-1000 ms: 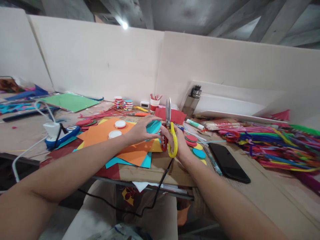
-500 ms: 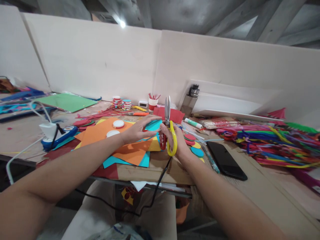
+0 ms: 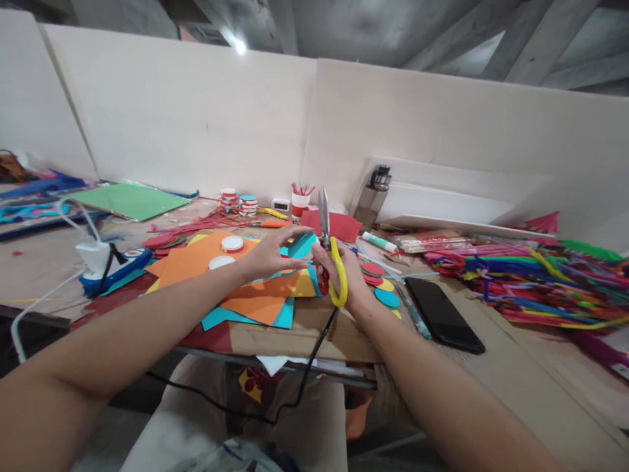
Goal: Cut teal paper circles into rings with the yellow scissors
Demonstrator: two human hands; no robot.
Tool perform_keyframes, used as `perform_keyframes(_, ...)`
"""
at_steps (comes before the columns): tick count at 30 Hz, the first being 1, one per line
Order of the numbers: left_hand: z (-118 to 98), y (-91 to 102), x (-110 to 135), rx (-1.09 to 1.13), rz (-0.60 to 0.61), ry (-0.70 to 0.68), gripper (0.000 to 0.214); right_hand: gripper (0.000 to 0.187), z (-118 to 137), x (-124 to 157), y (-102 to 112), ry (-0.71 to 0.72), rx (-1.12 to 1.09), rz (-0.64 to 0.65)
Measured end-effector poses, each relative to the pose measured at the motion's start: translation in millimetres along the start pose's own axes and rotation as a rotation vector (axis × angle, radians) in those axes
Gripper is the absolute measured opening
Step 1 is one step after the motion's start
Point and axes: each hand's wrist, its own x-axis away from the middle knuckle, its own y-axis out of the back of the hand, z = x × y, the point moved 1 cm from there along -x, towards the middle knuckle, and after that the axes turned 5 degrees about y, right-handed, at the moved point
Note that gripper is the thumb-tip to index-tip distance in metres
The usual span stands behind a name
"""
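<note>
My left hand (image 3: 270, 254) holds a small piece of blue paper (image 3: 303, 246) between its thumb and fingers, above the stacked sheets. Red-and-yellow-handled scissors (image 3: 338, 272) sit in my right hand (image 3: 352, 275), their blades pointing up and away and nearly together. The right fingertips are at the blue paper's right edge; whether they pinch it I cannot tell. Beneath the left hand lie orange paper (image 3: 191, 259) and more blue paper (image 3: 216, 319), with two white round lids (image 3: 232, 244) on top. Cut paper circles (image 3: 387, 298) lie beside my right wrist.
A black phone (image 3: 445, 314) rests on the cardboard at right, near a glue stick (image 3: 379, 242) and a heap of pipe cleaners (image 3: 535, 282). A power strip (image 3: 115, 269) is at left. A black cable (image 3: 309, 373) hangs across the front edge.
The scissors have tilted slightly left, and their blades appear closer together. The blue paper has turned a little between my hands.
</note>
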Motion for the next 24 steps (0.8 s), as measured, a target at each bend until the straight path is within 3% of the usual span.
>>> perform_keyframes(10,-3.0,-0.3,0.6,0.020,0.042,-0.075,0.076,0.054,-1.4,-2.3,0.9,-0.011,-0.043,-0.002)
perform_keyframes(24,-6.0,-4.6,0.1,0.313,0.138,-0.002,0.069,0.047,3.5,1.0,-2.5,0.026,-0.121,-0.015)
